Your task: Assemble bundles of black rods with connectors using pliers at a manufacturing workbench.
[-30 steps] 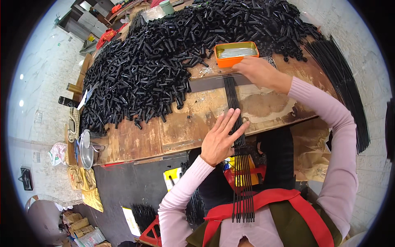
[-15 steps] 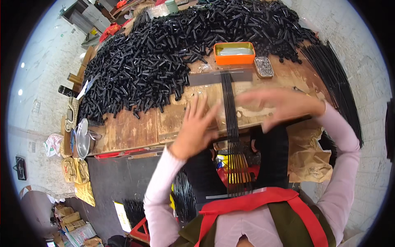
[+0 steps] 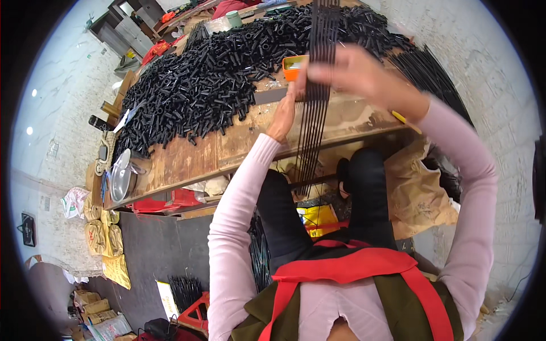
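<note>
A row of long thin black rods (image 3: 311, 122) stands raised and slightly tilted before me, lifted over the table's front edge, with its lower ends above my lap. At its left side my left hand (image 3: 282, 116) is closed against the rods, its fingers pointing up and partly hidden. From the right, my right hand (image 3: 358, 79) reaches across the rods with its fingers over them; motion blurs it. Just behind the hands, an orange box (image 3: 291, 73) with a yellow inside is partly covered by them.
Heaped short black tubes (image 3: 193, 85) cover the back and left of the wooden table (image 3: 187, 167). More long black rods (image 3: 435, 77) lie at the right. A metal bowl (image 3: 121, 177) sits at the left edge. Brown paper (image 3: 418, 187) hangs beside my right leg.
The rods, lying across the table edge before, are now lifted upright. My hands, apart and spread on either side, have come up and together on them. The view has shifted slightly.
</note>
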Demonstrator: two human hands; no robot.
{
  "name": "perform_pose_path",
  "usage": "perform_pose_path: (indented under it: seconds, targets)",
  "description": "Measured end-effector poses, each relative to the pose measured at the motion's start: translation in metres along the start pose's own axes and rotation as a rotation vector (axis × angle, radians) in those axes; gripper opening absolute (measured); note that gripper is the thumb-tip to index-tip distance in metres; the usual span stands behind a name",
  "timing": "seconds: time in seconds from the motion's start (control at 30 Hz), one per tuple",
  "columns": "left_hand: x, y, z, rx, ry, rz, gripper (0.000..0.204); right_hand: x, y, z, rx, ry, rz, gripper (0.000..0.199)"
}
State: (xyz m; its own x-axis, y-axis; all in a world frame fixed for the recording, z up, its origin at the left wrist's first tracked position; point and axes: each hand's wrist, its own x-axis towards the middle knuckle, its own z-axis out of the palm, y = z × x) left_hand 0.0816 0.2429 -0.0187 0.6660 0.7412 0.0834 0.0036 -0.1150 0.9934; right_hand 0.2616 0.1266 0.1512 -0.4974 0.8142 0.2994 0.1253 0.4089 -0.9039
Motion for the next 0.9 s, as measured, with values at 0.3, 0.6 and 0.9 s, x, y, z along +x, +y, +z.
perform_pose_path:
  seconds: [0.3, 0.6, 0.9]
  targets:
    - [-0.17, 0.107, 0.1, -0.195, -0.06, 0.1, 0.021, 0.025, -0.108, -0.013, 0.309, -0.143, 0.07, 0.028]
    - [-0.149, 0.132, 0.066, 1.216, 0.441, 0.694, 0.005, -0.061, -0.064, 0.061, -1.904, 0.079, -0.877, 0.031]
    - [-0.175, 0.094, 0.099, 1.15, 0.346, 0.509, 0.03, -0.044, -0.014, 0.099, 0.392, 0.573, -0.058, 0.028]
